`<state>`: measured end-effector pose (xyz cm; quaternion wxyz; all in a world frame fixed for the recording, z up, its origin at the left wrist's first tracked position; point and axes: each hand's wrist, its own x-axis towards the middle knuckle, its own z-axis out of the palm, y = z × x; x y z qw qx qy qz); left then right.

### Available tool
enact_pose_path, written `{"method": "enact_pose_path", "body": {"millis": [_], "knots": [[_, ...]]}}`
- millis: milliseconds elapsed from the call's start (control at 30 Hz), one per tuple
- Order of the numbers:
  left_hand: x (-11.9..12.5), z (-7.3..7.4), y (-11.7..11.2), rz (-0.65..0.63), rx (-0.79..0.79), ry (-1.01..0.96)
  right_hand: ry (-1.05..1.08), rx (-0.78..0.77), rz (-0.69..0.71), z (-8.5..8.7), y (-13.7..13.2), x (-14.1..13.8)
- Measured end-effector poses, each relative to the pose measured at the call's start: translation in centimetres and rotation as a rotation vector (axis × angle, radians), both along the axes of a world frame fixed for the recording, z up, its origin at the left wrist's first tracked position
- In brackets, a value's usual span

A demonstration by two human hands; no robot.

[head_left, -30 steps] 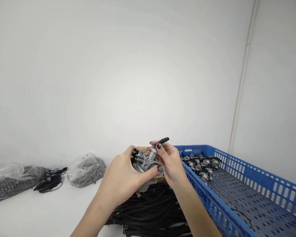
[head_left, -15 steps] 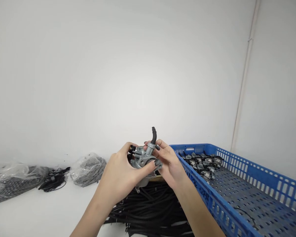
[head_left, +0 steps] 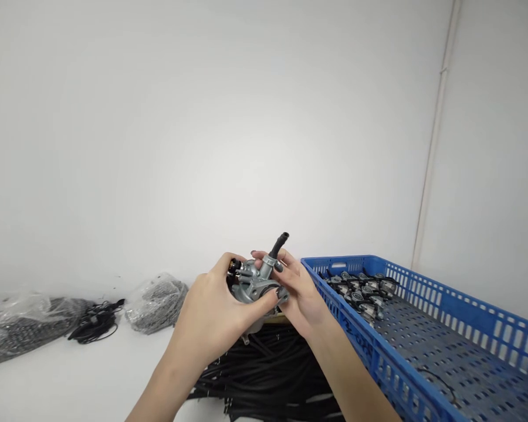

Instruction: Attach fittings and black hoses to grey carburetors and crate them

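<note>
My left hand (head_left: 213,313) is wrapped round a grey metal carburettor (head_left: 251,283), held up above the table. My right hand (head_left: 300,293) closes on its right side, fingertips pinching the base of a short black rubber hose (head_left: 278,244) that sticks up and to the right from the carburettor's top fitting. Small brass and black fittings show at the part's left end, by my left thumb.
A blue slotted plastic crate (head_left: 426,337) lies to the right with several finished carburettors (head_left: 361,291) at its far end. A pile of black hoses (head_left: 268,375) is under my forearms. Clear bags of small parts (head_left: 156,302) and a black cable bundle (head_left: 95,322) lie left.
The black hose went from loose in my right fingertips to seated upright on the carburettor's fitting, and now leans right. Both hands drew slightly closer together.
</note>
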<state>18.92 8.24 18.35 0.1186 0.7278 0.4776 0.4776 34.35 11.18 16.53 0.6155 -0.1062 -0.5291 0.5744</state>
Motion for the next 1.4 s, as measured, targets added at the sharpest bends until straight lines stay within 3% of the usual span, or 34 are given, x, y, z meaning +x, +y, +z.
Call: {"method": "enact_pose_path", "body": {"millis": [167, 400, 667, 900, 1000, 1300, 1400], "knots": [[0.0, -0.6, 0.5, 0.016, 0.040, 0.032, -0.048, 0.030, -0.027, -0.2, 0.3, -0.2], [0.1, -0.1, -0.1, 0.063, 0.020, 0.025, 0.024, 0.014, 0.069, -0.3, 0.2, -0.1], [0.2, -0.8, 0.8, 0.062, 0.066, 0.069, -0.008, 0.036, 0.022, -0.3, 0.5, -0.4], [0.5, 0.3, -0.3, 0.076, 0.014, 0.016, 0.103, 0.035, 0.152, -0.3, 0.6, -0.3], [0.8, 0.6, -0.7, 0.118, -0.017, 0.008, 0.101, 0.038, 0.113, -0.4, 0.9, -0.4], [0.6, -0.4, 0.1, 0.086, 0.035, 0.118, -0.001, 0.056, -0.020, -0.5, 1.2, 0.0], [0.9, -0.1, -0.1, 0.089, 0.007, 0.117, -0.015, 0.047, 0.013, -0.3, 1.2, 0.3]]}}
